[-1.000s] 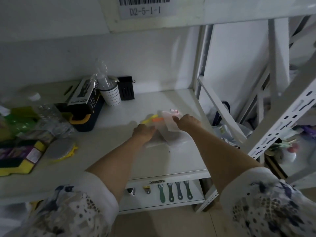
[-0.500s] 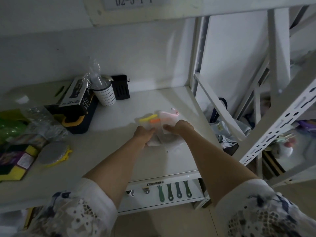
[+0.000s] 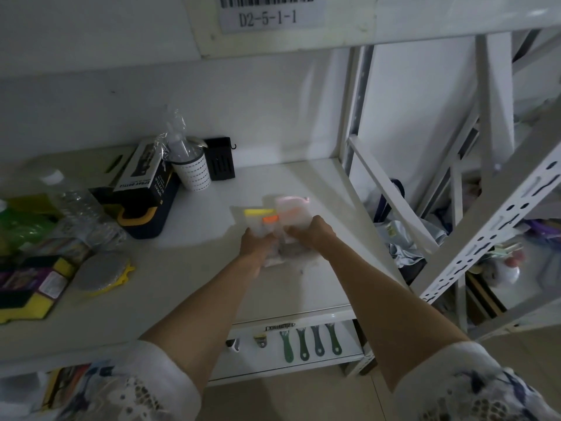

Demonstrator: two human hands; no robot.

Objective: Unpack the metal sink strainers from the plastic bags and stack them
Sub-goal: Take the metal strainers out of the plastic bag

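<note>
Two hands reach forward over the white shelf (image 3: 188,268). Left hand (image 3: 258,243) and right hand (image 3: 312,233) are both closed on a small pile of clear plastic bags (image 3: 279,220) lying on the shelf, right of centre. Bag tops show yellow, orange and pink strips. Strainers inside the bags: blurred, cannot make out. Far left: black box (image 3: 145,177), white perforated cup (image 3: 194,171), sponges (image 3: 103,273).
</note>
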